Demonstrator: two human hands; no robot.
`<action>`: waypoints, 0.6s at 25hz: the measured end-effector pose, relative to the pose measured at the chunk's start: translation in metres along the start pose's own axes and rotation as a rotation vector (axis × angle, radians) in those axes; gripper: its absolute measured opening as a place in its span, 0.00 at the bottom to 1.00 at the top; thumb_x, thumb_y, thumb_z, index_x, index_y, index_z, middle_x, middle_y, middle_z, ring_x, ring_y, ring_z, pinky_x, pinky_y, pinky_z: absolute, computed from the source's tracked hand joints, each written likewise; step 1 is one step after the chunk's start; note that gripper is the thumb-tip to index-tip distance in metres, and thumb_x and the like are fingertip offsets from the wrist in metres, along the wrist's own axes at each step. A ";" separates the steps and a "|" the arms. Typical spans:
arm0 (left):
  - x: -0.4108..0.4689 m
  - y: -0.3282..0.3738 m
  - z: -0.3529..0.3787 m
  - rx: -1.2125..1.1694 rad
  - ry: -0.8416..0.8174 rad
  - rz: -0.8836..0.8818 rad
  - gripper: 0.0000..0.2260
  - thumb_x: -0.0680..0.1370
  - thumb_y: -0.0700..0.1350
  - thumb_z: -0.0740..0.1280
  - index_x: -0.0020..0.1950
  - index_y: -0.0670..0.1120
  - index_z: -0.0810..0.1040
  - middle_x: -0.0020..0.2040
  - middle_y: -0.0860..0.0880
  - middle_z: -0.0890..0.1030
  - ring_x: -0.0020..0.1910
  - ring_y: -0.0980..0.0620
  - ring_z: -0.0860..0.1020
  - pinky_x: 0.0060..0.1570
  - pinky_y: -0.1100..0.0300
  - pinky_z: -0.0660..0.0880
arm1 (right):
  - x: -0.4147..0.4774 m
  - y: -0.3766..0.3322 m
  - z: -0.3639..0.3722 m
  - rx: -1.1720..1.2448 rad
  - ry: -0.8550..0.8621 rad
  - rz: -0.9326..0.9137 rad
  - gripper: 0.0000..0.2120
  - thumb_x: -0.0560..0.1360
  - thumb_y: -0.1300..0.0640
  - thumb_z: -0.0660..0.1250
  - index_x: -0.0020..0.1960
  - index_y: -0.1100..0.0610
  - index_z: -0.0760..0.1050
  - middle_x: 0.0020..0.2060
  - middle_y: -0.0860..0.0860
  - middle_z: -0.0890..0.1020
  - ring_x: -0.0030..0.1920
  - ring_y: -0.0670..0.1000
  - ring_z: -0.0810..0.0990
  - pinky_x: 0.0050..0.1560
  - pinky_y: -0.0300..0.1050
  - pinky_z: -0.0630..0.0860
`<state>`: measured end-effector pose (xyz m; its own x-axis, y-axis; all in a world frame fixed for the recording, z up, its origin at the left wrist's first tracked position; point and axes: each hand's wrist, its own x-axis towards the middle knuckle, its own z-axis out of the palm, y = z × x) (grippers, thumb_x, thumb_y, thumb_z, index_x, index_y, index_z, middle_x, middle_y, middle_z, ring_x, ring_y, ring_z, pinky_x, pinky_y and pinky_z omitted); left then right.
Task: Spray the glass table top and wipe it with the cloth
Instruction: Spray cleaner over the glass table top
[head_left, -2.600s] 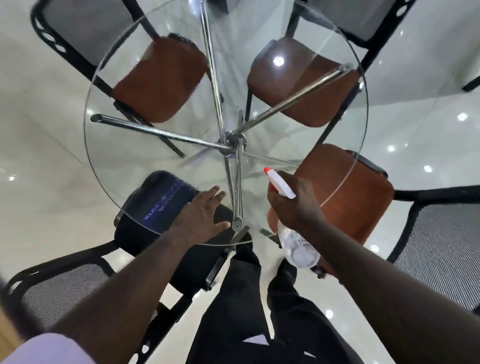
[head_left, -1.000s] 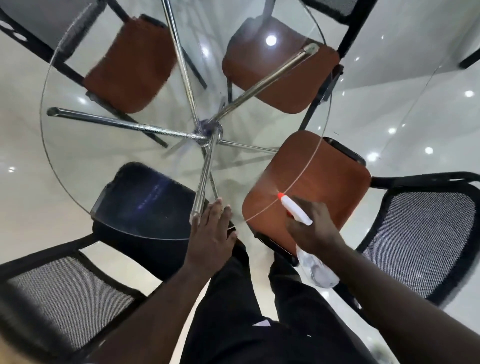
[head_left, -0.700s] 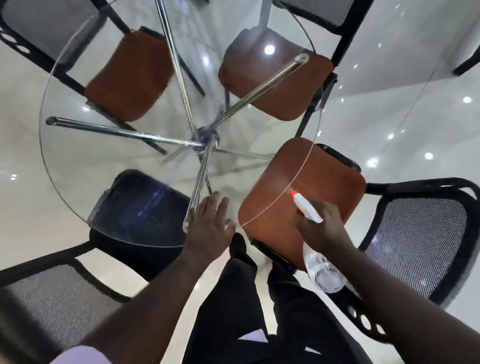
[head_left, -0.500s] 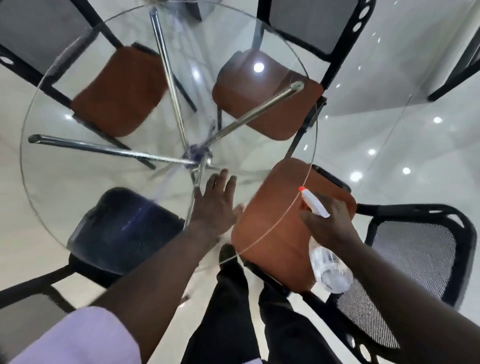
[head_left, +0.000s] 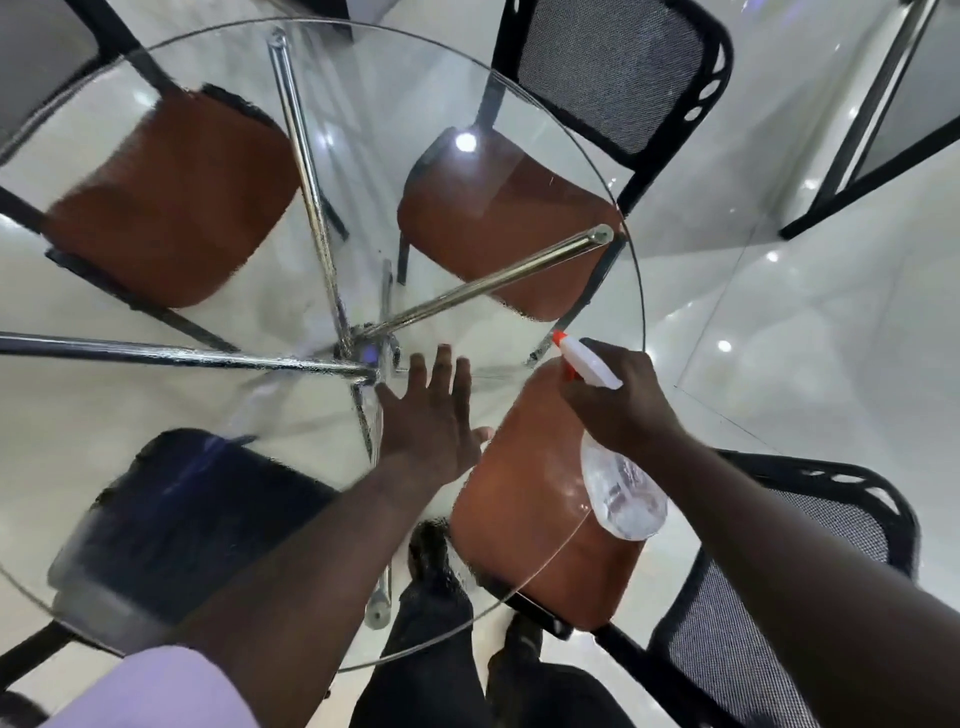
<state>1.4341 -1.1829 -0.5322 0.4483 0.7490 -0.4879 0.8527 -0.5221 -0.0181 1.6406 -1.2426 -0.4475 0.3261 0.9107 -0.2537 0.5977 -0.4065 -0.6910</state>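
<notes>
Head view, looking straight down past my own arms. My left arm reaches forward from a lilac sleeve (head_left: 156, 686) at the bottom edge, forearm running up and to the right across the round glass table top (head_left: 130, 410). My left hand (head_left: 431, 415) lies palm down on the glass, just right of the chrome hub (head_left: 363, 356) where the table's bars meet. Its fingers are straight and slightly fanned, pointing away from me, with the thumb stuck out to the right. It holds nothing.

My right arm comes in from the lower right corner, bent slightly inward. My right hand (head_left: 621, 405) is wrapped round the neck of the spray bottle (head_left: 623, 493), fingers curled over the white head. The red-tipped nozzle (head_left: 560, 339) points up and left, over the right side of the glass near its rim. The clear body of the bottle hangs tilted down toward me below my wrist. I cannot tell whether the trigger is being squeezed.

Small droplets seem to bead on the glass around the hub and along the bar running left from it.

Through the glass I see three brown chair seats, far left (head_left: 171, 197), far right (head_left: 498, 223) and near right (head_left: 540, 499), and one black seat (head_left: 192, 514) near left. My dark trousers (head_left: 431, 654) and a shoe (head_left: 431, 545) show below the near rim, on a glossy white floor (head_left: 805, 322).
</notes>
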 end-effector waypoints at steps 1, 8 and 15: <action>0.001 -0.001 -0.002 0.011 -0.007 0.003 0.42 0.82 0.70 0.51 0.86 0.48 0.39 0.86 0.46 0.39 0.85 0.38 0.45 0.73 0.27 0.60 | -0.001 -0.002 0.000 0.014 0.008 0.016 0.17 0.76 0.64 0.68 0.34 0.53 0.65 0.28 0.47 0.68 0.29 0.47 0.64 0.31 0.39 0.62; 0.006 -0.006 0.000 -0.039 -0.005 -0.025 0.43 0.80 0.71 0.55 0.86 0.49 0.43 0.86 0.47 0.42 0.85 0.39 0.46 0.74 0.27 0.60 | -0.041 0.036 -0.011 0.070 0.116 0.192 0.02 0.76 0.63 0.69 0.45 0.57 0.80 0.32 0.51 0.78 0.30 0.47 0.73 0.34 0.42 0.71; -0.085 0.058 0.059 -0.103 0.269 0.023 0.38 0.78 0.68 0.58 0.82 0.46 0.65 0.82 0.40 0.64 0.77 0.39 0.65 0.69 0.27 0.68 | -0.129 0.102 -0.005 0.186 -0.105 0.216 0.04 0.73 0.68 0.72 0.40 0.63 0.79 0.31 0.49 0.75 0.25 0.43 0.70 0.26 0.35 0.66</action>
<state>1.4292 -1.3007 -0.5437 0.5112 0.8259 -0.2378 0.8580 -0.5064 0.0859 1.6635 -1.4015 -0.4818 0.3477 0.8110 -0.4705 0.3747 -0.5802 -0.7232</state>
